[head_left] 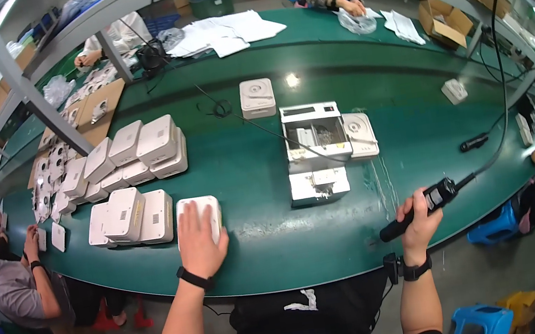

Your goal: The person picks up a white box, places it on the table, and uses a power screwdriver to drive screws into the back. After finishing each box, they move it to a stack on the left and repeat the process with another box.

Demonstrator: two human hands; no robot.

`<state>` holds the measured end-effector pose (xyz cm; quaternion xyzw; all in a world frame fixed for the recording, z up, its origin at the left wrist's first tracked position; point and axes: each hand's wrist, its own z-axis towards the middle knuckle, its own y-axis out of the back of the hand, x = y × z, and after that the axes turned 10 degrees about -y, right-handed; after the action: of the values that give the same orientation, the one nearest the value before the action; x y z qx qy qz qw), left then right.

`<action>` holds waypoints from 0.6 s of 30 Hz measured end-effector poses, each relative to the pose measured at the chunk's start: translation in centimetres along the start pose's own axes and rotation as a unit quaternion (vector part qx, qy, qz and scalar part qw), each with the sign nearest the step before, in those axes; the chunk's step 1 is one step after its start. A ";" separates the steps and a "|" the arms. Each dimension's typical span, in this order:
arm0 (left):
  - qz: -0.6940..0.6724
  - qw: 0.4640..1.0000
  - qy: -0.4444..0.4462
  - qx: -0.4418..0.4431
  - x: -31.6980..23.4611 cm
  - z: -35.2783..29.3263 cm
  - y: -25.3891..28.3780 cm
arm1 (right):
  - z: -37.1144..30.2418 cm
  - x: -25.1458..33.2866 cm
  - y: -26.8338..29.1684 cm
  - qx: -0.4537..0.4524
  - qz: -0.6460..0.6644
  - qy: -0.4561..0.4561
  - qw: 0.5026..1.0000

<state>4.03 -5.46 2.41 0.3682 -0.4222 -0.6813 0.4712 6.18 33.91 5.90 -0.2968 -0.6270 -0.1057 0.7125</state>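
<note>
My left hand (200, 244) lies with fingers stretched out over a white plastic box-shaped device (214, 209) near the table's front edge. In my right hand (421, 222) is a black corded electric screwdriver (439, 195), held above the table and tilted. Its dark end points left and slightly down, while the cable rises from the other end. Just left of my left hand are several similar white devices (125, 214), some leaning on others. A silver open-fronted fixture (314, 139) stands on the table between my hands, farther back, with a white device (361, 134) at its right side.
More white devices (156, 141) are stacked behind on the left, beside small white parts on cardboard (102, 126). One device (257, 98) stands farther back. A metal frame (52, 113) crosses the table. A black tool (473, 142) lies right. People work left, right and opposite.
</note>
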 end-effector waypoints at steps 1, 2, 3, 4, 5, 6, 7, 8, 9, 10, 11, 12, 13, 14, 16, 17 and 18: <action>-0.042 0.997 -0.059 0.033 -0.9 -0.2 1.0 | 0.2 -0.2 0.0 -0.013 -0.007 -0.003 1.000; -0.084 0.988 -0.111 0.065 -1.7 -0.7 1.7 | 0.6 -0.5 -0.2 0.006 -0.033 0.003 0.999; -0.092 0.987 -0.110 0.074 -2.4 -1.2 1.9 | 0.8 -0.6 -0.5 0.026 -0.060 0.007 0.998; -0.130 0.969 -0.185 0.099 -3.1 -1.0 1.8 | 1.0 -0.3 -1.2 0.040 -0.085 -0.003 0.996; -0.168 0.944 -0.258 0.121 -3.6 -0.8 1.7 | 1.0 0.0 -2.1 0.055 -0.111 -0.014 0.992; -0.204 0.912 -0.327 0.140 -3.9 -0.8 1.8 | 0.7 0.0 -3.2 0.052 -0.119 -0.020 0.991; -0.214 0.908 -0.330 0.143 -4.1 -0.5 2.0 | 0.5 0.4 -4.2 0.078 -0.114 0.023 0.990; -0.216 0.911 -0.325 0.136 -4.2 -0.2 2.5 | 0.3 0.9 -5.0 0.105 -0.109 0.066 0.986; -0.216 0.915 -0.316 0.128 -4.3 -0.1 2.8 | 0.2 1.6 -5.7 0.103 -0.117 0.065 0.986; -0.213 0.920 -0.307 0.120 -4.3 -0.1 2.9 | 0.1 2.6 -6.4 0.125 -0.062 0.070 0.988; -0.217 0.919 -0.307 0.120 -4.2 -0.4 2.5 | 0.1 3.6 -7.1 0.147 -0.005 0.075 0.986; -0.254 0.923 -0.265 0.116 -3.9 -0.8 2.0 | 0.1 4.3 -8.1 0.146 -0.008 0.074 0.986; -0.289 0.925 -0.222 0.111 -3.5 -1.2 1.5 | 0.2 4.9 -9.1 0.174 0.039 0.076 0.981; -0.323 0.924 -0.176 0.105 -3.3 -1.6 1.2 | 0.3 5.3 -10.2 0.203 0.085 0.077 0.972; -0.332 0.918 -0.188 0.105 -4.0 -1.4 0.4 | 1.0 5.5 -12.0 0.209 0.067 0.094 0.971; -0.337 0.915 -0.197 0.106 -4.6 -1.1 0.0 | 1.3 5.4 -13.1 0.218 0.054 0.109 0.968; -0.341 0.911 -0.206 0.106 -5.1 -0.8 -0.3 | 1.6 5.3 -13.9 0.227 0.041 0.124 0.965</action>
<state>6.11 -0.75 2.38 0.3891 -0.4282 -0.8125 0.0713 -1.44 24.80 15.04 -0.1374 -0.5284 0.0329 0.8372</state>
